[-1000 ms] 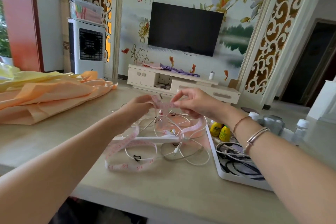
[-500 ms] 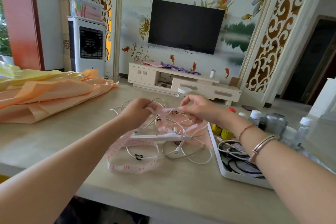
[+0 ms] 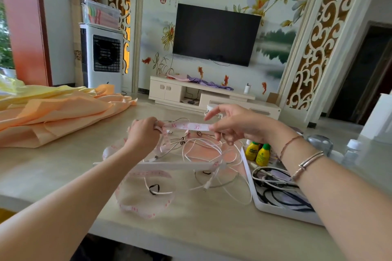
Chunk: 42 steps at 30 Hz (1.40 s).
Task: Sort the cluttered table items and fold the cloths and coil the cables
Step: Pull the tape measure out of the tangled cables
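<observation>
Left fingers [image 3: 156,126] curled round one end of a pink-numbered tape [image 3: 186,126]; left hand [image 3: 143,135] raised above the worktop [image 3: 63,167]. Right fingers [image 3: 214,127] pinch the tape between thumb and forefinger, index tip pointing left, remaining fingers loosely bent; right hand [image 3: 237,125] level with the left. Tape stretch between the hands is taut and flat, digits 35, 36, 37 legible. Rest of the tape drops from the left hand and loops loosely on the worktop toward the near edge. Beneath the hands: tangle of white cables [image 3: 207,150] spread on the worktop, some tied with small black bands, and a thin white strip lying across them. Just right of the tangle, a white tray [image 3: 273,210] holds coiled black and white cables. Two yellow bottles [image 3: 257,151] with green caps stand at the tray's far end; clear bottles [image 3: 351,150] further right. Far left on the worktop: a heap of peach and yellow cloths [image 3: 53,112], unfolded. Right wrist carries a metal bangle and a thin cord.
</observation>
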Motion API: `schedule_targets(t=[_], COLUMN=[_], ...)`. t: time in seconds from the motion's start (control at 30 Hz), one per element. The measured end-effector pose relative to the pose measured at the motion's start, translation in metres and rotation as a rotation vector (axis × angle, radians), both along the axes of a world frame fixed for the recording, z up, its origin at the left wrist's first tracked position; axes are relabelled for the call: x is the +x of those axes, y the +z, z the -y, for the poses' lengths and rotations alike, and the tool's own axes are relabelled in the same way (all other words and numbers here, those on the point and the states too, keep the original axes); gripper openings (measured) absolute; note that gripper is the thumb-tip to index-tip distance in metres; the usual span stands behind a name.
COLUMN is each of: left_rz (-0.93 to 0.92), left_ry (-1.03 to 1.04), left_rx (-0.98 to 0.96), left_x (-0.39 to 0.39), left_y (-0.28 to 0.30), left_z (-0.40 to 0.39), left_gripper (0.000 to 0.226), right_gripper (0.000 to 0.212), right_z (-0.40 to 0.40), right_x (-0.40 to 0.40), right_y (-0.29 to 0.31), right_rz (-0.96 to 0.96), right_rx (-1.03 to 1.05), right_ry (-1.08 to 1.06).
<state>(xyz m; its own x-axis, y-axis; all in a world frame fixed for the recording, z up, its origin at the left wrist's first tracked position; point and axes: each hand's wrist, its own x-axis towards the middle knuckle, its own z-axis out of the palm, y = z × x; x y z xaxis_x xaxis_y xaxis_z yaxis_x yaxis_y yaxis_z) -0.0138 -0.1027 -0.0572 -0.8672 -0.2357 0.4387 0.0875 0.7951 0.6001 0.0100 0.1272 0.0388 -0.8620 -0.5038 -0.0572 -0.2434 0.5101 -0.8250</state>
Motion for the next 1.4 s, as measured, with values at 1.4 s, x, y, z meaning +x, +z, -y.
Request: schedule_targets(t=[1.4], left_rz=[0.541], left_ry=[-0.686], left_rx=[0.181], left_x=[0.016], left_y=[-0.002], left_z=[-0.013], left_gripper=[0.091], right_gripper=[0.033], right_z=[-0.015], right_x=[-0.008], right_y=[-0.059], right_rz=[0.382], right_rx=[0.331], right_ry=[0.107])
